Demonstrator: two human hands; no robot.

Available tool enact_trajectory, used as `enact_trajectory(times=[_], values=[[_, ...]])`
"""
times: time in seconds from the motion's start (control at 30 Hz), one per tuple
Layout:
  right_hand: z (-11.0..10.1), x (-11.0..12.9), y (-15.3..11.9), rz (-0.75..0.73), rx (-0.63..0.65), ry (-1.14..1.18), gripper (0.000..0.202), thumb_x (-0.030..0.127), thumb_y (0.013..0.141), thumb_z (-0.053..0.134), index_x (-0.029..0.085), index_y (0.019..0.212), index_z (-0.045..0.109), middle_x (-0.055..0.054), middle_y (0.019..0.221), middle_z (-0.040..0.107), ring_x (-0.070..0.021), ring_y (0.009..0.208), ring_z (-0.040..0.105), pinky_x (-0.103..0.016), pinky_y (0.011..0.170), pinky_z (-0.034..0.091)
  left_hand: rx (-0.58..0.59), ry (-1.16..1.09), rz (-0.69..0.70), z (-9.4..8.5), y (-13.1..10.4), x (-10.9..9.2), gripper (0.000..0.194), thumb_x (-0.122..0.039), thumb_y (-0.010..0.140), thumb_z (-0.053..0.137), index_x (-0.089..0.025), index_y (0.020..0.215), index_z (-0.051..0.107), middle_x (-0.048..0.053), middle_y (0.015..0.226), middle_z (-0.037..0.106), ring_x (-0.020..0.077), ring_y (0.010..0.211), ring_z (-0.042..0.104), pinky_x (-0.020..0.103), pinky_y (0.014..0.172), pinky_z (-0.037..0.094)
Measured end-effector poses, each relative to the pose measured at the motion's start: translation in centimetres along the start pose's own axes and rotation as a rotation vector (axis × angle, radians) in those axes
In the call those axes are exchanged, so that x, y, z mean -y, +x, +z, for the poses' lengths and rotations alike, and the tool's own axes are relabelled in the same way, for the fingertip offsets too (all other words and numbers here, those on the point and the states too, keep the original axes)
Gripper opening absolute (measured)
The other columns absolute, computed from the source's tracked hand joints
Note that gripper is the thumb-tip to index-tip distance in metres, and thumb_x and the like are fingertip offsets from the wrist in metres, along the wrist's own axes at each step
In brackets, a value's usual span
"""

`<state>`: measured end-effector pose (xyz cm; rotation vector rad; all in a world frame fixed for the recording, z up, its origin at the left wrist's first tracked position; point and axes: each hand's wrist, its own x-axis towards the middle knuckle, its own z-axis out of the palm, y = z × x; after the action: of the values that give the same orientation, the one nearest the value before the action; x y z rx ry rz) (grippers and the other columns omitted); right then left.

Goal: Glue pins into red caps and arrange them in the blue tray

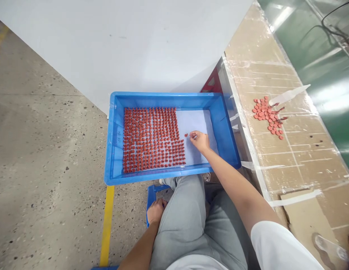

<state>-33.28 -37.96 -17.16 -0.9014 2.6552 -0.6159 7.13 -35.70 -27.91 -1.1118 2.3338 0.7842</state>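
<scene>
My right hand (200,141) is inside a blue plastic bin (163,180), just above the pale sheet (195,120) lining it. Its thumb and fingers are pinched together, and a reddish bit, apparently a small red part, shows between the tips. Just left of the fingertips, a single small red part (186,135) stands on the sheet. Dense rows of similar red parts (150,138), each with a dark upright tip, cover the bin's left and middle. My left hand (156,212) rests low beside my left thigh with its fingers curled in, partly hidden, and nothing visible in it.
To the right, a cardboard-covered table (298,157) carries a cluster of red discs (266,112), a few dark red pieces (282,120) and a white strip (289,94). A white panel (135,45) stands behind the bin. Part of a blue stool (151,195) shows below it.
</scene>
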Motion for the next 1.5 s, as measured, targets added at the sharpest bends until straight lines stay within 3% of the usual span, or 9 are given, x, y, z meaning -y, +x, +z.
enact_trajectory(times=[0.23,0.4,0.63,0.8,1.0,1.17,1.5], values=[[0.7,1.0,1.4,0.046,0.015,-0.063,0.029,0.037,0.077,0.064,0.027,0.103,0.064,0.001,0.098,0.073,-0.0183,0.086,0.067,-0.03,0.077,0.051,0.007,0.001,0.001,-0.2,-0.1,-0.2,0.025,-0.026,0.089,0.044,-0.018,0.083,0.066,0.009,0.092,0.07,0.019,0.087,0.062,0.03,0.071,0.039],[1.4,1.5,2.2,0.004,0.069,-0.106,0.027,0.03,0.08,0.059,0.028,0.106,0.064,0.002,0.099,0.073,-0.0198,0.091,0.067,-0.031,0.08,0.051,0.001,-0.004,-0.001,-0.3,-0.1,-0.2,0.027,-0.025,0.09,0.041,-0.018,0.083,0.066,0.01,0.092,0.07,0.0199,0.088,0.062,0.03,0.071,0.04],[1.0,1.7,2.8,-0.138,0.177,-0.159,0.038,0.019,0.078,0.058,0.029,0.115,0.062,0.004,0.1,0.073,-0.0199,0.092,0.068,-0.029,0.084,0.05,0.002,-0.002,-0.002,-0.2,0.0,-0.1,0.027,-0.026,0.089,0.042,-0.019,0.082,0.066,0.009,0.091,0.07,0.0199,0.085,0.063,0.03,0.069,0.04],[0.8,1.9,3.0,-0.177,0.187,-0.19,0.048,0.015,0.076,0.057,0.03,0.121,0.056,0.003,0.108,0.071,-0.0212,0.101,0.065,-0.032,0.089,0.049,-0.008,-0.001,-0.007,-0.2,-0.1,-0.1,0.027,-0.026,0.089,0.042,-0.019,0.082,0.066,0.01,0.089,0.07,0.0201,0.084,0.063,0.03,0.069,0.04],[0.8,2.2,2.8,-0.147,0.16,-0.187,0.043,0.024,0.075,0.063,0.021,0.118,0.058,-0.002,0.102,0.072,-0.0203,0.097,0.066,-0.031,0.091,0.048,-0.01,-0.003,0.0,-0.2,-0.1,-0.1,0.027,-0.027,0.089,0.042,-0.019,0.081,0.066,0.01,0.089,0.07,0.0202,0.085,0.063,0.03,0.068,0.04],[0.8,2.3,2.9,-0.12,0.148,-0.181,0.039,0.03,0.076,0.064,0.024,0.114,0.06,0.001,0.097,0.073,-0.0202,0.094,0.067,-0.03,0.086,0.05,-0.006,0.0,0.002,-0.2,-0.1,-0.1,0.027,-0.027,0.089,0.042,-0.019,0.08,0.066,0.01,0.089,0.07,0.0204,0.085,0.063,0.03,0.068,0.039],[1.3,1.8,3.8,-0.179,0.206,-0.143,0.041,0.022,0.075,0.062,0.027,0.115,0.06,0.003,0.097,0.074,-0.0191,0.087,0.069,-0.028,0.08,0.051,0.0,-0.007,0.007,-0.4,-0.2,-0.1,0.024,-0.025,0.089,0.044,-0.019,0.081,0.066,0.009,0.09,0.07,0.0189,0.087,0.063,0.028,0.07,0.04]])
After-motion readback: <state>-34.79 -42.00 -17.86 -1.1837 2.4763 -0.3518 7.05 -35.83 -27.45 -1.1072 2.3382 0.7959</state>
